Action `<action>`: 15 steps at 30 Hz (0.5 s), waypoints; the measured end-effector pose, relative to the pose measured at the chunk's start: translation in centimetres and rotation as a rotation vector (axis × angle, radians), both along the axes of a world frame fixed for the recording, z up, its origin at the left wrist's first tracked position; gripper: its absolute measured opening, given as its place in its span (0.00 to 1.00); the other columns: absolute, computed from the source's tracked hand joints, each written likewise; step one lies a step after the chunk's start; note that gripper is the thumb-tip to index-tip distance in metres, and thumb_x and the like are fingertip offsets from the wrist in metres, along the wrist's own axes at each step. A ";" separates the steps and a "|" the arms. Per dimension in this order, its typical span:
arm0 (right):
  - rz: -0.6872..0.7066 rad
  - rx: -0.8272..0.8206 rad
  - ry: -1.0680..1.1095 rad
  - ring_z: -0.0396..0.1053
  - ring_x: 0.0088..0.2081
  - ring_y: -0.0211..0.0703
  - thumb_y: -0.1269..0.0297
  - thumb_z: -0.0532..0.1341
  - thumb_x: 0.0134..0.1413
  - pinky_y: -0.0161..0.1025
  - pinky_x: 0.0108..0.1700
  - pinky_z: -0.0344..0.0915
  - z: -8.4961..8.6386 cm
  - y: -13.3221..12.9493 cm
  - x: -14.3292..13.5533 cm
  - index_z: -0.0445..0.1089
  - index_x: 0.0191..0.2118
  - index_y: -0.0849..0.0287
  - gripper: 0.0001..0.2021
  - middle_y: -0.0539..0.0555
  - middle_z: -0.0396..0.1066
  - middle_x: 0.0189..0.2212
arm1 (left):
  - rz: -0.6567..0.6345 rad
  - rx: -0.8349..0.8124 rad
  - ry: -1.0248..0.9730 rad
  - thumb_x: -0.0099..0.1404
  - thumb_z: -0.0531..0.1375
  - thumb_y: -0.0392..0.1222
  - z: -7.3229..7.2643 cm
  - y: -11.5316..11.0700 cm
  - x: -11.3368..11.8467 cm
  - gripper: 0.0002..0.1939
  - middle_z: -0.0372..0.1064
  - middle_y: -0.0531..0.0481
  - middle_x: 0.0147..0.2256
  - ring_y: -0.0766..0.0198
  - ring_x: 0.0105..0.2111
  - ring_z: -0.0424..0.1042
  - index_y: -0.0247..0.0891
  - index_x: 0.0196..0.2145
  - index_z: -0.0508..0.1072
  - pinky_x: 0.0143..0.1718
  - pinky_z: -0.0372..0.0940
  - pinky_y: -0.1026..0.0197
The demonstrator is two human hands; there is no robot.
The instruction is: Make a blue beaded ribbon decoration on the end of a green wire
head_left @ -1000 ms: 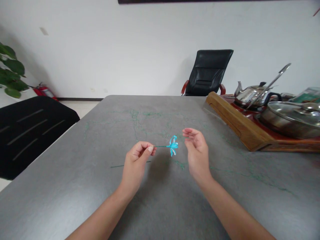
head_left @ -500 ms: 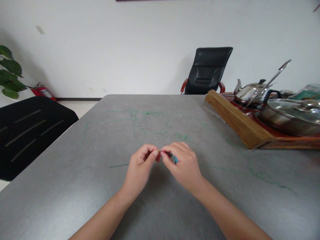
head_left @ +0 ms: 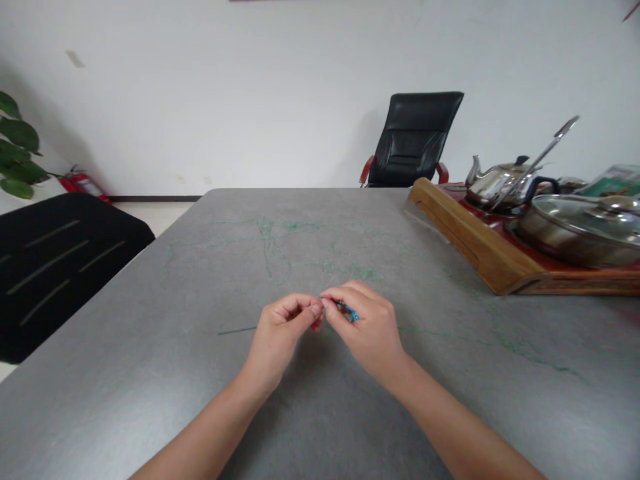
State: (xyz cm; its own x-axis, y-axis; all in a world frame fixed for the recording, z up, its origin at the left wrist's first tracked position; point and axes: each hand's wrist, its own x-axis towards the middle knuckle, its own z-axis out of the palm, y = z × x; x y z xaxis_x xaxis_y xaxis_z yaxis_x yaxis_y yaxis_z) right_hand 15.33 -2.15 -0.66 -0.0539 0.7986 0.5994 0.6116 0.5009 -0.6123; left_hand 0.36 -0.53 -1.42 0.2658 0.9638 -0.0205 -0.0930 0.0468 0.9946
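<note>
My left hand [head_left: 277, 333] is closed, thumb and fingertips pinched on a thin green cord. A dark green straight length of the cord [head_left: 237, 331] sticks out to its left over the table. My right hand [head_left: 367, 323] is also closed, pinching the cord right beside the left fingertips. A small blue piece [head_left: 353, 313] shows between its fingers; what it is I cannot make out. Thin green thread [head_left: 445, 334] trails from under the right hand toward the right. The pinched spot itself is mostly covered by the fingers.
Loose, tangled green thread [head_left: 273, 243] spreads over the grey table [head_left: 150, 373]. At the right stands a wooden tea tray [head_left: 525, 277] with a metal teapot [head_left: 500, 187] and a lidded pan [head_left: 575, 230]. A black chair [head_left: 423, 140] stands behind, another [head_left: 65, 267] at left.
The right fingertips have shifted slightly up and turned, and a bit more of the blue piece shows. The left hand stays nearly in place. The view has tilted slightly.
</note>
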 end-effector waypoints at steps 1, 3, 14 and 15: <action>-0.002 0.002 0.008 0.68 0.31 0.40 0.72 0.60 0.57 0.36 0.36 0.62 0.0 0.0 0.0 0.74 0.32 0.61 0.06 0.52 0.73 0.27 | 0.002 0.006 0.016 0.60 0.62 0.42 0.1 -0.1 0.0 0.08 0.68 0.53 0.24 0.67 0.27 0.65 0.34 0.28 0.75 0.33 0.60 0.65; -0.010 0.003 0.021 0.69 0.31 0.40 0.72 0.60 0.57 0.36 0.36 0.62 0.0 0.0 0.1 0.75 0.32 0.61 0.06 0.52 0.73 0.27 | 0.012 0.037 0.058 0.60 0.62 0.42 0.2 -0.2 0.0 0.08 0.68 0.53 0.23 0.67 0.27 0.65 0.34 0.27 0.75 0.32 0.60 0.65; -0.030 0.001 0.014 0.67 0.29 0.39 0.74 0.60 0.54 0.36 0.34 0.61 0.0 0.0 0.2 0.72 0.29 0.61 0.06 0.51 0.71 0.25 | -0.008 0.300 0.288 0.64 0.58 0.38 0.0 -0.5 -0.1 0.08 0.70 0.53 0.25 0.66 0.29 0.67 0.37 0.28 0.75 0.33 0.61 0.65; -0.029 0.000 0.013 0.67 0.30 0.39 0.74 0.60 0.54 0.36 0.34 0.61 0.0 0.1 0.2 0.72 0.29 0.61 0.06 0.51 0.70 0.25 | -0.019 0.318 0.308 0.64 0.58 0.38 -0.1 -0.4 -0.1 0.08 0.70 0.53 0.25 0.66 0.28 0.67 0.37 0.28 0.75 0.33 0.61 0.65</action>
